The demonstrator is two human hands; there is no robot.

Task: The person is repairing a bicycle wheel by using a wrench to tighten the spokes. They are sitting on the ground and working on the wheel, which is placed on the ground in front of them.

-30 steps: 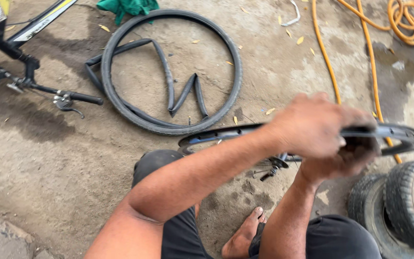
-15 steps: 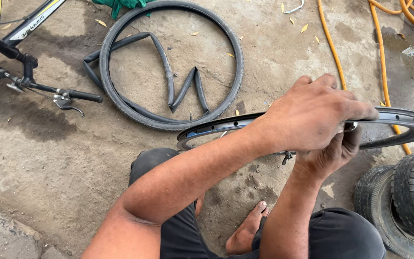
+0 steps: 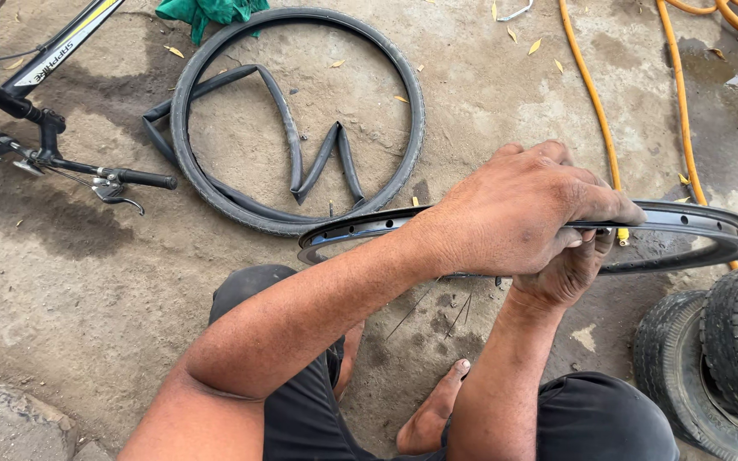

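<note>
1. The left hand [image 3: 523,213] lies over the near side of a black bicycle rim [image 3: 694,224]. Its fingers are bent down over the rim edge, so this grip is closed on the rim. It seems to press the rim steady from above.

2. The right hand [image 3: 567,271] comes up from below, just under the left hand. Most of it is hidden, but its fingers curl against the same part of the rim, so I judge that it also has hold of the rim. Held from above and below, the rim probably cannot turn or slip.

3. The rim is held nearly flat, above the person's knees and above the concrete floor [image 3: 87,282]. Thin spokes [image 3: 437,307] hang under it, so it is lifted and does not rest on the floor.

4. On the floor, far and to the left, lies a black tyre [image 3: 409,128]. A limp inner tube [image 3: 301,162] lies folded inside it. Both are well apart from the hands.

5. At the far left a bicycle [image 3: 36,68] lies on the floor, with one handlebar pointing to the right.

6. A green cloth [image 3: 207,10] touches the far edge of the tyre.

7. An orange hose [image 3: 591,94] runs along the floor on the far right, passing behind the rim.

8. At the near right, small thick tyres [image 3: 728,358] are stacked, just beside the person's knee.
</note>
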